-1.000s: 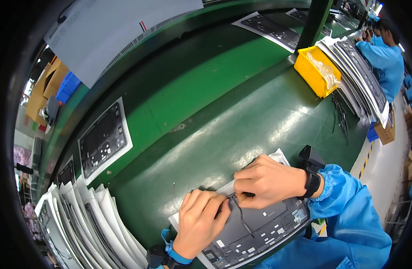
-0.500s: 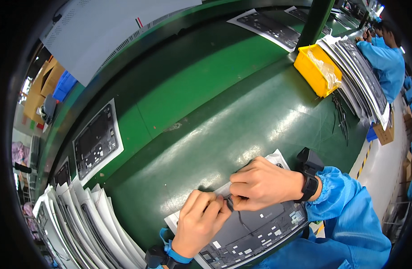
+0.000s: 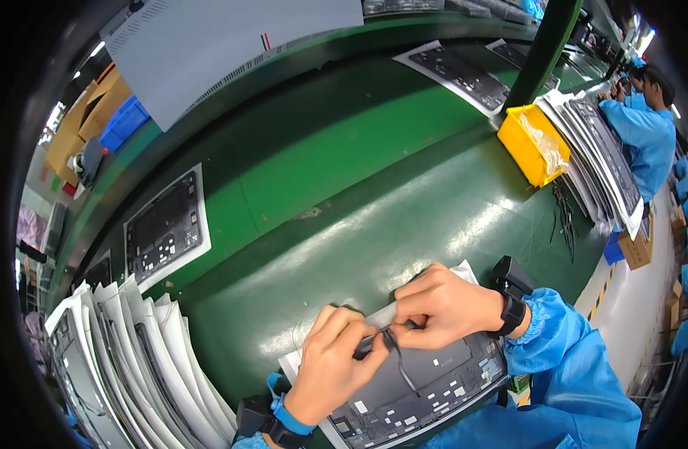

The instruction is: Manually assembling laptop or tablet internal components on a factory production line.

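Note:
A dark flat panel (image 3: 441,363) with many small white labels and parts lies on a white sheet at the front of the table. A thin black cable (image 3: 404,370) runs over it, from the panel's middle up to my fingers. My left hand (image 3: 335,367) pinches a dark part of the cable between thumb and fingers, at the panel's far edge. Close beside it, my right hand (image 3: 447,308) is closed on the cable too, with a dark end showing between its fingers. The fingertips hide where the cable's ends lie.
Several panels with white sheets stand stacked (image 3: 145,359) at the left; another stack (image 3: 595,153) is at the far right. A yellow bin (image 3: 530,153) holds clear plastic pieces, with loose black cables (image 3: 564,217) near it. A green post (image 3: 542,56) rises behind. A co-worker (image 3: 643,127) stands at right.
The view has shifted a little, so the table things sit slightly lower. My hands are a bit farther apart, and more of the black cable shows between the fingers.

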